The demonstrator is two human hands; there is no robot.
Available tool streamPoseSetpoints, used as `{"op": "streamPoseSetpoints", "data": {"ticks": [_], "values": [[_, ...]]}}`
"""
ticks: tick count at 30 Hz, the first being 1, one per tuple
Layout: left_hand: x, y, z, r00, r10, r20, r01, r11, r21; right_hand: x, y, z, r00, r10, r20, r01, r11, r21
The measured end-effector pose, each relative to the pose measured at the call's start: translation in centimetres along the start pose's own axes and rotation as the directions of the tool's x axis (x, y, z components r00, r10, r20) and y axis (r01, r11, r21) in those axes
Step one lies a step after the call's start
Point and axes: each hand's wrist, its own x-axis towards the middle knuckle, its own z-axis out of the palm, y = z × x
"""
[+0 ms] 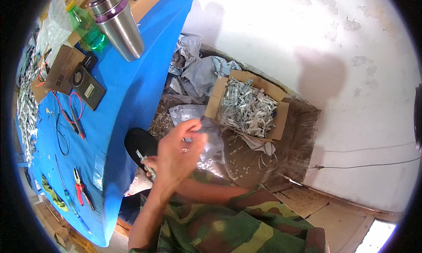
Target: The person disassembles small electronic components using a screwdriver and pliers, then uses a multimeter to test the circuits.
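My left hand [181, 151] is raised in the middle of the view, just right of the blue table [132, 90]. Its fingers are bunched together, and whether they pinch anything is hidden. My right hand [151, 161] lies mostly hidden under it; only some fingertips show at the left. A small silvery metal part [144, 161] sticks out there, held in those fingertips. Behind my hands lies a clear plastic bag [213, 143]. Beyond it, an open cardboard box [281, 116] on the floor holds several silvery metal parts [246, 105].
On the blue table stand a steel tumbler [119, 24] and a green bottle [85, 26], beside a small cardboard box [63, 68], a black device [90, 90], red wires [66, 112] and red-handled pliers [79, 189]. A black rounded object [138, 143] and crumpled plastic [198, 70] lie below the white wall [329, 55].
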Motion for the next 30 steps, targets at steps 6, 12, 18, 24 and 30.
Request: {"op": "streamPoseSetpoints", "data": {"ticks": [6,12,18,24,30], "values": [[-3.3,-2.0,-6.0,0.944,-0.047,-0.327,0.041,0.999,-0.027,1.9,-2.5,-2.5,0.992,0.104,0.066,-0.106,0.994,0.018],[-10.7,-5.5,-10.1,0.804,-0.173,-0.569,0.157,0.984,-0.078,1.1,-5.0,1.0,0.961,0.262,-0.085,-0.270,0.957,-0.103],[-16.5,-8.2,-11.2,0.643,-0.294,-0.708,0.244,0.954,-0.174,0.0,-2.8,2.0,0.979,0.185,0.087,-0.161,0.961,-0.226],[-19.6,-6.9,-14.5,0.547,-0.007,-0.837,0.288,0.940,0.181,-1.5,-2.0,4.0,0.933,0.324,0.158,-0.269,0.917,-0.296],[-23.1,-7.7,-19.5,0.396,0.244,-0.885,0.396,0.824,0.405,-1.9,-0.4,5.7,0.909,0.349,0.227,-0.268,0.908,-0.321]]}}
